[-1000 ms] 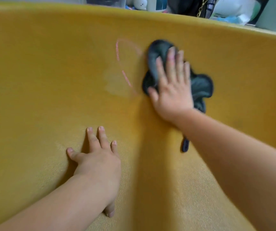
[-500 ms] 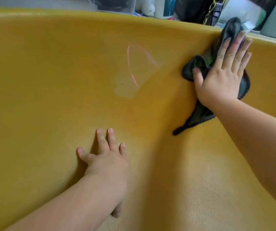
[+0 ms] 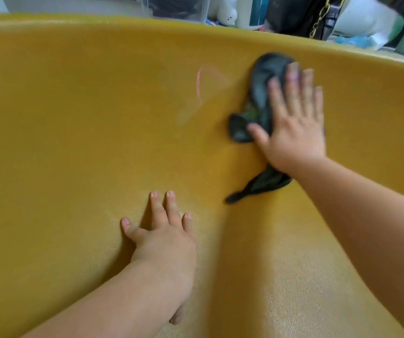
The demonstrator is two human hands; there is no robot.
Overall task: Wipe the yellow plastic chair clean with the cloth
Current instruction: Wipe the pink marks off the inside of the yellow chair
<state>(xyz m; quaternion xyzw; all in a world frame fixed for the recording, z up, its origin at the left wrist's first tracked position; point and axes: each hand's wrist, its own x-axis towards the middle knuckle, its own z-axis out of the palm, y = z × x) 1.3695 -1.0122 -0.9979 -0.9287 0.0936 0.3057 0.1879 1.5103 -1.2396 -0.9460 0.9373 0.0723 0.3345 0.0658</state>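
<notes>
The right hand [image 3: 293,128] slid the dark crumpled cloth [image 3: 261,93] down from the top edge of the yellow plastic chair [image 3: 74,106], pressing it with straight fingers. The left hand [image 3: 164,237] rests flat on the chair, holding nothing. Being so bunched, the cloth may miss the pink mark [image 3: 198,84].

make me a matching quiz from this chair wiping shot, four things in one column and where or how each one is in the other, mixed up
Column one
1. left hand
2. right hand
3. cloth
4. pink mark

Column two
A. dark, pinned against the yellow chair
B. flat on bare plastic, holding nothing
C. thin curved line to the left of the cloth
D. pressing the cloth with straight fingers

Pairs: 1-B, 2-D, 3-A, 4-C
</notes>
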